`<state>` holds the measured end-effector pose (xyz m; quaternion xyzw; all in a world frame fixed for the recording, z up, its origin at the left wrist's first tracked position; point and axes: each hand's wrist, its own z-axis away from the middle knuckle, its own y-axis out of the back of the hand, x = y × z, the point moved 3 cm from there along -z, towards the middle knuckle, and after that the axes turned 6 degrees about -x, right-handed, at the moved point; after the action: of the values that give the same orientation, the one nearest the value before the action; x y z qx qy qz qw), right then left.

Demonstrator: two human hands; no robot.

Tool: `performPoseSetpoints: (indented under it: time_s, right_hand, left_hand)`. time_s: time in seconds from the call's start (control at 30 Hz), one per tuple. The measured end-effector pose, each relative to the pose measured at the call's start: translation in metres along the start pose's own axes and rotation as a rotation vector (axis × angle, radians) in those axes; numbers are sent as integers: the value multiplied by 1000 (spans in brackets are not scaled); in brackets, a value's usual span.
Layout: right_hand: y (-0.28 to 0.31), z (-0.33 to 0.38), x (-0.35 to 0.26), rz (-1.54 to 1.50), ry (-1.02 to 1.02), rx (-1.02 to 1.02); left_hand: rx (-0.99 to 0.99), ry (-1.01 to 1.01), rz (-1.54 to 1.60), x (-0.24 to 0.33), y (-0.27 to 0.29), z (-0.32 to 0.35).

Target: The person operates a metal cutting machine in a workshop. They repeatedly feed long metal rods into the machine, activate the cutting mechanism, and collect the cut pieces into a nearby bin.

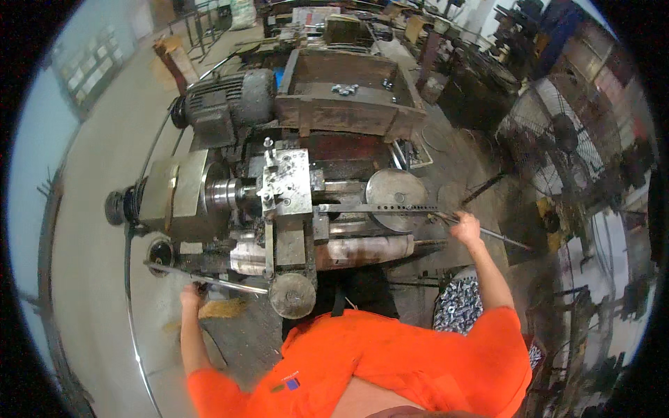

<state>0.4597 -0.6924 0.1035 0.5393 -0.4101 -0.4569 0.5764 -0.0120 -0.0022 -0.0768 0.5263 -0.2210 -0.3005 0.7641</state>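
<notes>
Working one lathe (279, 209) with both hands

My left hand (189, 294) is gripping one near rod (209, 280); my right hand (465, 227) is clenching one long lever (488, 233) above a concrete workshop floor (97, 230).

Motor (226, 104) left of tray (345, 94); fan (561, 139) right of lathe (279, 202).

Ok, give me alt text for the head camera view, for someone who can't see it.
A person in an orange shirt stands at a metal lathe, left hand on a long lever at its front, right hand gripping a thin rod. A bin of small metal parts sits below.
</notes>
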Motion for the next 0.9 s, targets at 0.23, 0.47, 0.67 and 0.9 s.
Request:
performPoseSetpoints:
  time_s: [0.23,0.47,0.67,0.9]
  right_hand:
    - [-37,11,84,127,-207,31]
    - [-64,110,57,32,-127,0]
    - [-87,176,4,-297,-32,19]
    - [-78,199,-37,-565,-106,-26]
  left_hand:
    - [264,206,1140,-43,47,32]
    - [365,256,1438,37,118,49]
    - [493,351,1513,51,97,29]
    - [570,288,1472,63,109,36]
